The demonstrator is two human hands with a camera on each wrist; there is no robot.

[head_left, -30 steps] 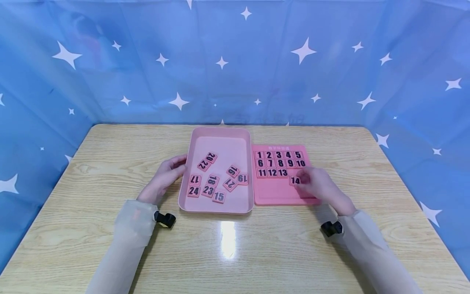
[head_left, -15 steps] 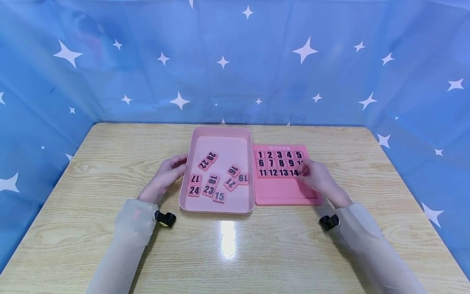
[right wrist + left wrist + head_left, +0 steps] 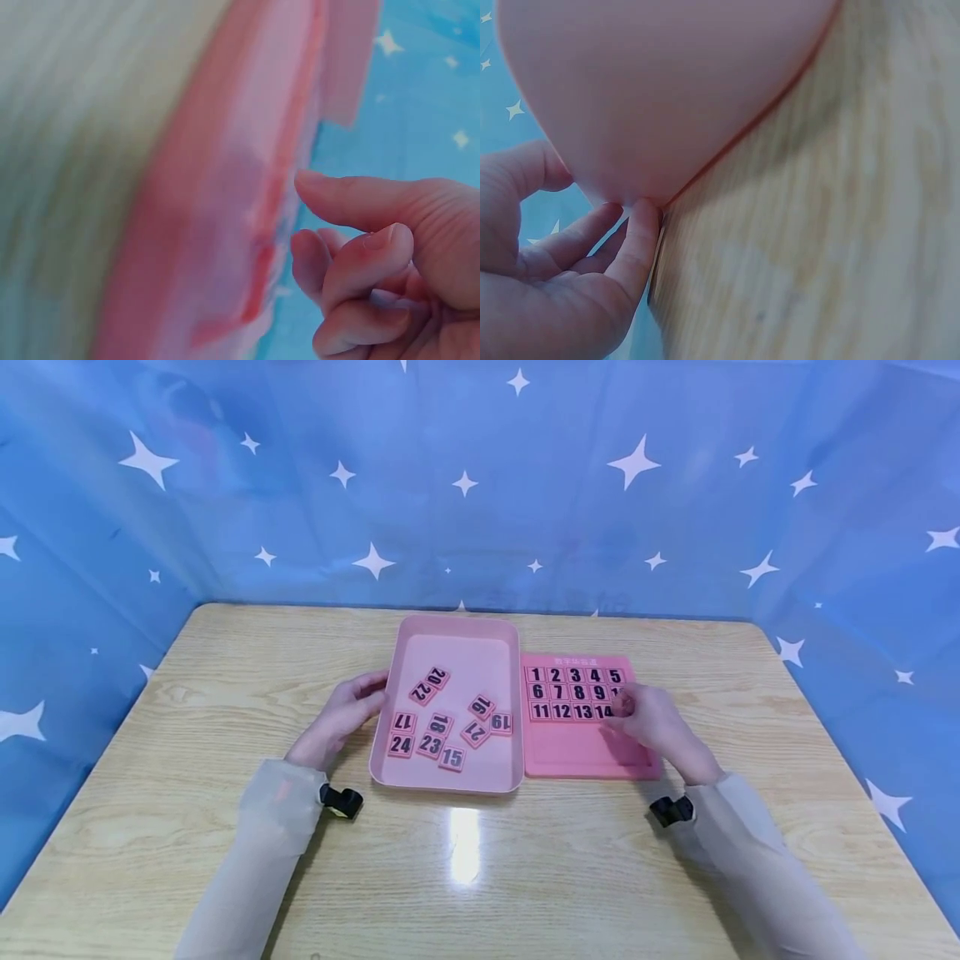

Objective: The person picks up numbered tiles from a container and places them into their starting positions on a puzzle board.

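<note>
1. Blue cloth (image 3: 465, 527) printed with white stars fills the upper part of the head view; below it lies a wood-grain table (image 3: 525, 877), with a bright reflection at bottom centre.
2. Pink tray (image 3: 457, 639): centre of frame, on the table. It holds ten loose tiles (image 3: 431, 745), lying at various angles, tile 15 (image 3: 452, 758) nearest the bottom edge.
3. Darker pink board (image 3: 558, 758): right of centre, just beside the tray. Rows 1 to 5 and 6 to 10 occupy its top, tile 10 partly covered; 11 to 14 form the third row.
4. Left hand (image 3: 341, 714): left of centre, fingers extended and slightly bent, fingertips touching the tray's outer wall.
5. Right hand (image 3: 656, 722): over the board's right side, beside tile 14 (image 3: 603, 712). Thumb and forefinger stand apart, remaining fingers loosely curled; contact with the tile cannot be told.
</note>
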